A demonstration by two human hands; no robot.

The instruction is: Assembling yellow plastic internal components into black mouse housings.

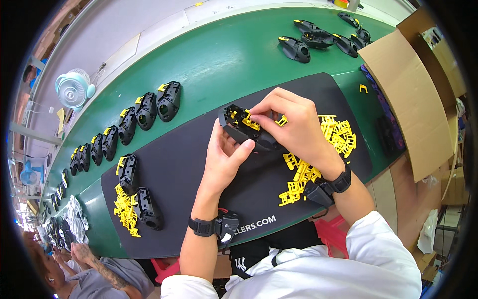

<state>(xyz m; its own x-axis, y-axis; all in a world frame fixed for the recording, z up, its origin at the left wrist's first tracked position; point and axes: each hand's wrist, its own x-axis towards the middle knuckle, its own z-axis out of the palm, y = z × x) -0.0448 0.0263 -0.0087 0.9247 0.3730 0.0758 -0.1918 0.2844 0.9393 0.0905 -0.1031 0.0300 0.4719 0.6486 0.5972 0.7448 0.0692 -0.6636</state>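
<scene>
My left hand (226, 152) grips a black plastic housing (239, 130) from its near left side, with the hollow inner side facing up. Inside it sit yellow plastic parts, and my right hand (289, 117) pinches at one yellow clip (249, 120) in the housing. Just beneath the right hand another small yellow piece shows, partly hidden by the fingers. A heap of yellow clips (338, 134) lies to the right on the black mat (189, 174), running down past my right wrist. At the mat's left, two black housings (148, 209) lie beside a second pile of yellow pieces (125, 212).
A row of black housings (168, 101) with yellow tips lines the green table (224, 55) at left; several more (295, 50) lie far right. A cardboard box (408, 99) stands at the right edge. A light blue fan (73, 89) is far left. Another person (99, 274) works at lower left.
</scene>
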